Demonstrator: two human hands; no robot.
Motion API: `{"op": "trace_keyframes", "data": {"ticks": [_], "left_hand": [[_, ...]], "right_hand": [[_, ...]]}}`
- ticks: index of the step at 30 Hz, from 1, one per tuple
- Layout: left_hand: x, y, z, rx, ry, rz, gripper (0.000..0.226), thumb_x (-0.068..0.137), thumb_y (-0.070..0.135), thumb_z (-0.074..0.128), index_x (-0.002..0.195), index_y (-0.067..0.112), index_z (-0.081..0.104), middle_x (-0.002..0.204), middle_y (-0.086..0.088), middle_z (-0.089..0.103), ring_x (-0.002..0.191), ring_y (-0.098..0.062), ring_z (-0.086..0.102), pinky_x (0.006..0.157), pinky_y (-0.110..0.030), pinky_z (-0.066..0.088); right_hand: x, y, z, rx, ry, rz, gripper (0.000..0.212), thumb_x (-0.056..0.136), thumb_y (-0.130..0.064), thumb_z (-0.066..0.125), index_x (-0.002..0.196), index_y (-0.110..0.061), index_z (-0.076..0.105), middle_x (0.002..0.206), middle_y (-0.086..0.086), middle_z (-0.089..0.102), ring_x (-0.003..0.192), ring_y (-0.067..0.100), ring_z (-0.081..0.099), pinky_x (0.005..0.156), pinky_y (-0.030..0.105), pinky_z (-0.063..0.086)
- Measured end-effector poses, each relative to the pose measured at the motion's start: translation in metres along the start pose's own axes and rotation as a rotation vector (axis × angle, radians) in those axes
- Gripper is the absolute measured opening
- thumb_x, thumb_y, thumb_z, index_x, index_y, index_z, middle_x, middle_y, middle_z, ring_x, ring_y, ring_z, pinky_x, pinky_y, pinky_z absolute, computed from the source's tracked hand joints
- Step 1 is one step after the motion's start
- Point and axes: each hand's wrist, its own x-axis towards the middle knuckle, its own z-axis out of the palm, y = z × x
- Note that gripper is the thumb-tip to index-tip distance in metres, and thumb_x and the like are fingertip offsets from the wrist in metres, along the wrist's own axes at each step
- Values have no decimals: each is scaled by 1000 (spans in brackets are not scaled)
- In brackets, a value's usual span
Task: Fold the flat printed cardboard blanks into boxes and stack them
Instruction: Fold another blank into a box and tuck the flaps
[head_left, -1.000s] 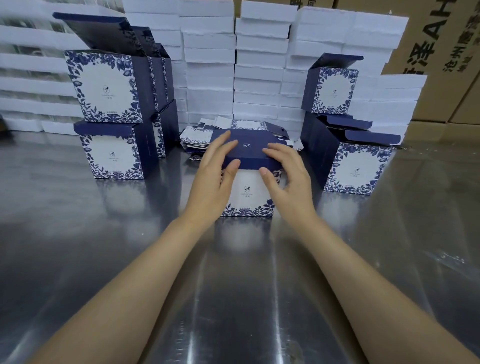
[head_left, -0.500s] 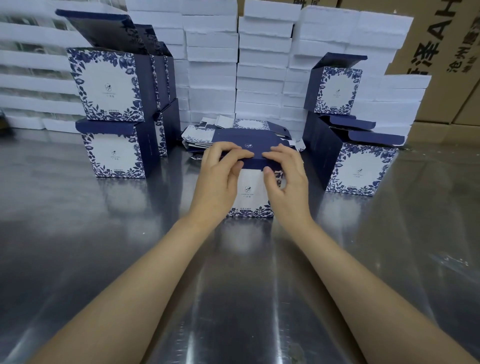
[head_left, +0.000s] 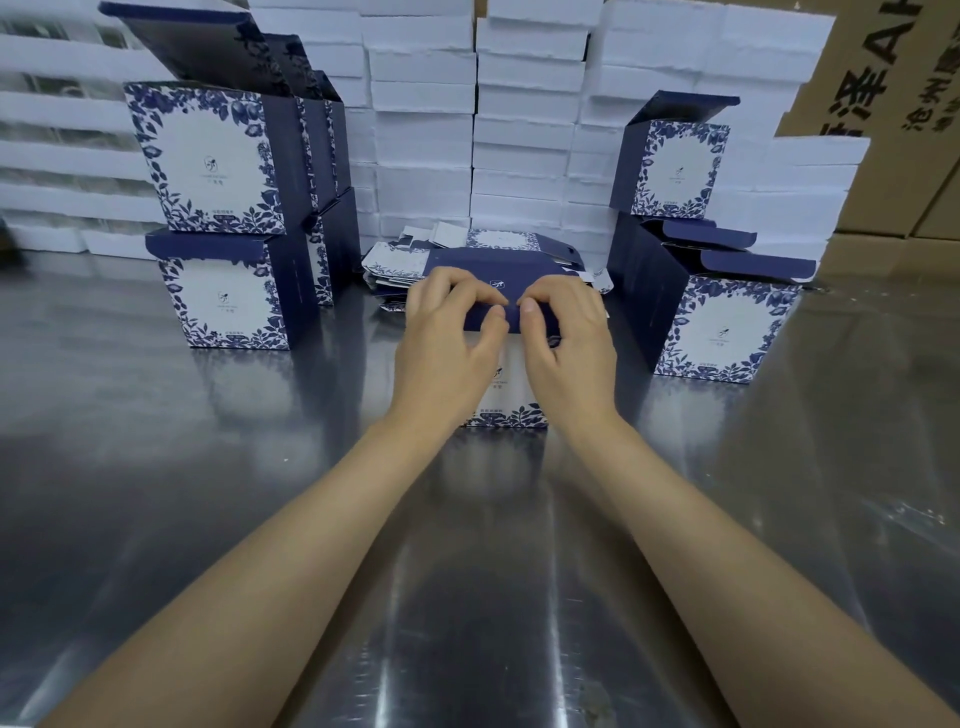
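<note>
steel worktop (head_left: 467, 597) carries all items. the box (head_left: 506, 402) under assembly stands upright at the centre of the worktop, directly ahead of me, with its white-and-blue printed face toward me. its navy lid flap (head_left: 493, 319) lies over the top front edge.

my left hand (head_left: 447, 343) is clamped on the left half of the lid flap: fingers curled over the top, thumb against the front. my right hand (head_left: 569, 343) is clamped on the right half in the same manner. the two thumbs sit close together at the middle of the flap. both hands cover most of the box; only a strip of the front face and the lower edge show between and below the wrists.

a loose pile of flat blanks (head_left: 405, 260) lies just behind the box; i cannot tell whether the two touch.

left of the box, well apart from it:
- lower left box (head_left: 223, 301), lid closed.
- upper left box (head_left: 208, 156), set on top of it, lid raised.

right of the box:
- lower right box (head_left: 727, 327), top flaps open.
- upper right box (head_left: 675, 166), lid raised, standing on boxes further back.

white stacks (head_left: 421, 104) fill the rear of the worktop. brown cartons (head_left: 883, 104) with black characters stand at the far right.
</note>
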Motion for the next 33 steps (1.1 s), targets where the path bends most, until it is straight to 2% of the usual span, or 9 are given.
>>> {"op": "trace_keyframes", "data": {"ticks": [7, 11, 18, 21, 24, 26, 28, 33], "left_hand": [[2, -4, 7, 79, 49, 34, 16, 95, 27, 52, 92, 20, 66, 102, 10, 53, 107, -12, 42, 76, -32, 46], [3, -5, 12, 133, 105, 61, 20, 93, 29, 51, 90, 18, 66, 100, 7, 56, 103, -16, 45, 80, -39, 47], [4, -14, 24, 157, 293, 174, 29, 93, 26, 45, 79, 13, 67, 88, 2, 63, 89, -21, 52, 76, -37, 42], [8, -14, 25, 150, 311, 190, 34, 93, 26, 42, 77, 13, 68, 83, 3, 64, 82, -20, 54, 74, -36, 41], [12, -23, 12, 125, 298, 303, 38, 94, 24, 39, 77, 11, 71, 76, 1, 65, 73, -22, 58, 67, -38, 45], [16, -31, 2, 111, 269, 358, 41, 95, 23, 37, 79, 9, 72, 77, 1, 69, 74, -21, 62, 63, -40, 47], [19, -34, -2, 87, 254, 357, 42, 95, 23, 36, 80, 8, 72, 80, 1, 72, 77, -20, 66, 62, -42, 49], [14, -37, 4, -71, 306, 324, 41, 94, 20, 34, 84, 4, 70, 86, 0, 73, 82, -18, 69, 69, -42, 53]], "right_hand": [[0, 5, 3, -49, 54, -96, 10, 90, -9, 55, 84, -7, 63, 91, 2, 64, 89, 23, 54, 81, 37, 43], [0, 3, 9, -59, 95, -102, 22, 89, -17, 48, 83, -3, 64, 92, 6, 65, 89, 27, 56, 79, 41, 45], [3, 6, 18, -30, 216, -143, 23, 84, -15, 48, 75, -3, 64, 84, 8, 64, 82, 28, 57, 73, 40, 44], [4, 9, 24, 22, 235, -104, 26, 87, -17, 45, 74, -3, 62, 82, 8, 62, 81, 27, 54, 73, 40, 43], [4, 12, 25, 84, 228, -80, 28, 90, -20, 42, 77, -4, 61, 83, 6, 61, 81, 23, 52, 75, 41, 42], [5, 15, 21, 108, 218, -93, 28, 90, -17, 40, 78, -5, 62, 82, 6, 61, 80, 22, 53, 73, 42, 43], [7, 19, 16, 136, 204, -113, 28, 90, -13, 38, 80, -4, 63, 82, 6, 62, 80, 22, 54, 74, 41, 44], [0, 21, 18, 181, 216, -99, 26, 89, -11, 37, 88, 3, 59, 91, 9, 60, 88, 21, 54, 83, 23, 38]]}}
